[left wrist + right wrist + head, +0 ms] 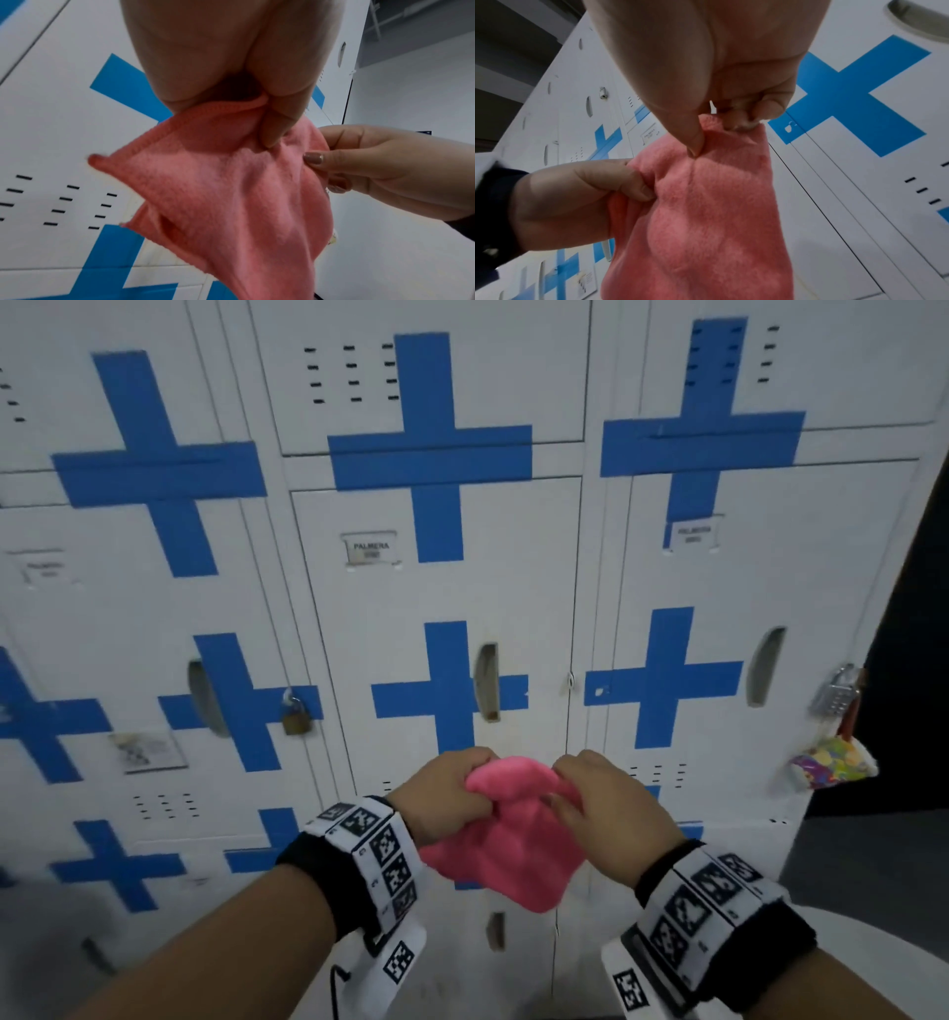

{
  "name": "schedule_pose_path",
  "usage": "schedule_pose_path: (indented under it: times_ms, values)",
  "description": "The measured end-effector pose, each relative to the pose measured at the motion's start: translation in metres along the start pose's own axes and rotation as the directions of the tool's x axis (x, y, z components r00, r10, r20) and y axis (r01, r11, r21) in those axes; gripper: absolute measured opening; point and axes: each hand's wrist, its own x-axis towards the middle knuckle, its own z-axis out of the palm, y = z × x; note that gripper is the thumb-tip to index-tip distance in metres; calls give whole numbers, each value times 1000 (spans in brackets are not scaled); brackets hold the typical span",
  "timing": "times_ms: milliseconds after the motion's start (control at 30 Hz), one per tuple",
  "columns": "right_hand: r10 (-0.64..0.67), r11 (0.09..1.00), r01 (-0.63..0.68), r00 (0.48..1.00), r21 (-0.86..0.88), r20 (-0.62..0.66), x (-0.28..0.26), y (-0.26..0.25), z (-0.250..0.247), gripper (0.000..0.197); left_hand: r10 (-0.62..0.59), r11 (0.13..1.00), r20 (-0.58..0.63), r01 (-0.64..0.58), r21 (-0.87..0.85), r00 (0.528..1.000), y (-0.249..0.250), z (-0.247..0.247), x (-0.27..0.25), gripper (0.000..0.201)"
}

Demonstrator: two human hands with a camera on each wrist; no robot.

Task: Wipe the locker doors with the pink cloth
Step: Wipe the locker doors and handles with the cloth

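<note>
Head view: both hands, left (444, 796) and right (611, 801), pinch a pink cloth (506, 852) at six o'clock; locker door (436, 608) label (372, 549) at twelve reads "PALMERA".

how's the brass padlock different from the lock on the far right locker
The brass padlock is small, gold-coloured and plain; the right lock is larger and silver, apparently with dials, though it is blurred. Nothing hangs from the brass padlock, while a colourful pouch dangles just below the right lock. The brass padlock sits over a blue cross arm; the right lock sits at the cabinet's white edge. Both hang at about handle height.
</note>
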Motion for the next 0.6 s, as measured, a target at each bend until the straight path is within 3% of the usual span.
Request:
schedule_pose_path:
  times_ms: [333, 600]
  values:
    - [-35, 998, 34, 999, -48, -20, 21, -1, -21, 15, -8, 997, -75, 3, -76, 997, 14, -15, 15, 19]
    - [-10, 985, -23, 982, -173, -188, 27, -6, -20, 25, 28, 997, -136, -37, -68, 990, 14, -3, 10, 20]
